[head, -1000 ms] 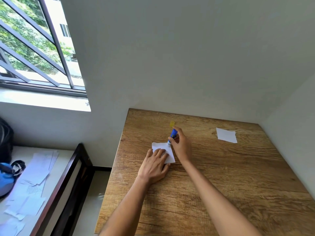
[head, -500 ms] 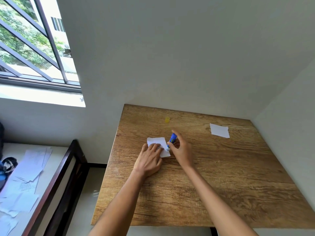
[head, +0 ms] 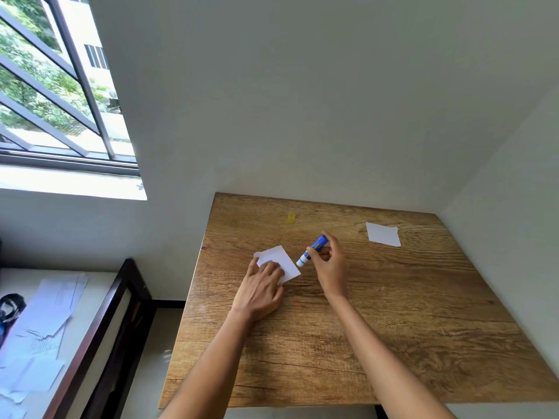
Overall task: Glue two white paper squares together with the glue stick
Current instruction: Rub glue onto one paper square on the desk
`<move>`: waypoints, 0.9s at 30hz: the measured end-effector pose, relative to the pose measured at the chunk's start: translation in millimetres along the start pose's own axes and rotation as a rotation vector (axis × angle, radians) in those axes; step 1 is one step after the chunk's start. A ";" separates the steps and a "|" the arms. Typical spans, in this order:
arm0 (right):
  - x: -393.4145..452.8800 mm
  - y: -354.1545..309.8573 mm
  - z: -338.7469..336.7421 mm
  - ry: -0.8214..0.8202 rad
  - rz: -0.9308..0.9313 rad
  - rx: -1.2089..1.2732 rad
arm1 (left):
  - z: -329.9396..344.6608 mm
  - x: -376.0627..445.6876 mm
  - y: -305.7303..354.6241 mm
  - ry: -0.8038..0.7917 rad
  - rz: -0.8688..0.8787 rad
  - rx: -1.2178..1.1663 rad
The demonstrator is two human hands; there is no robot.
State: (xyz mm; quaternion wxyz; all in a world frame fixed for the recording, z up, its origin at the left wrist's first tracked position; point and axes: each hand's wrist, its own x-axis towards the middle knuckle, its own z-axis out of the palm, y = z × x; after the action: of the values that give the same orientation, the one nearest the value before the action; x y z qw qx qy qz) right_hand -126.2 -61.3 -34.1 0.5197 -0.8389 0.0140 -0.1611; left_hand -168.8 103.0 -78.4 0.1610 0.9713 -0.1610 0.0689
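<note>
Head view frames a wooden table (head: 378,328) set into a corner of pale walls, with two bare forearms reaching onto it from the near edge. One white paper square (head: 282,261) is laid on the left part of the tabletop, turned so that its corners point roughly toward and away from the person. It is held flat by the left hand (head: 261,290), whose fingers are stretched out, close together, and pressed on the near-left portion of the sheet, so that part of the paper is covered. The glue stick (head: 311,251), blue-bodied with a white end, is pinched between the thumb and fingertips of the right hand (head: 331,263); it is tilted, its white end pointing down and left, just beside the right corner of the sheet. Whether that end touches the paper or the table cannot be told. A second white paper square (head: 383,234) is seen lying flat toward the far right of the table, well apart from both hands. A small yellow cap (head: 291,217) stands near the far edge, beyond the first sheet. To the left, a barred window (head: 57,95) is set in the wall, and below it loose papers (head: 45,322) are scattered on a lower surface beside a dark wooden frame (head: 115,328).
</note>
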 end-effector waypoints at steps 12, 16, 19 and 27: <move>18.4 2.4 19.2 -0.092 -0.086 -0.099 | 2.1 2.4 -0.5 -0.038 -0.021 0.106; 23.7 3.8 27.5 -0.103 -0.127 -0.143 | 4.0 2.1 -1.2 -0.024 -0.026 0.103; 26.1 5.3 31.3 -0.113 -0.156 -0.179 | 6.4 2.5 -2.1 -0.014 -0.028 0.092; 23.2 7.0 33.7 -0.178 -0.230 -0.241 | 4.2 2.7 -0.4 0.017 -0.050 0.023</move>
State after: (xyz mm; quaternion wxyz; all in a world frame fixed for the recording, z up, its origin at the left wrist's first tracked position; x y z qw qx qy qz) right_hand -93.6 -39.7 -48.1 0.3929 -0.9021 -0.1086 -0.1417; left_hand -165.8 101.2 -81.9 0.1530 0.9762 -0.1345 0.0750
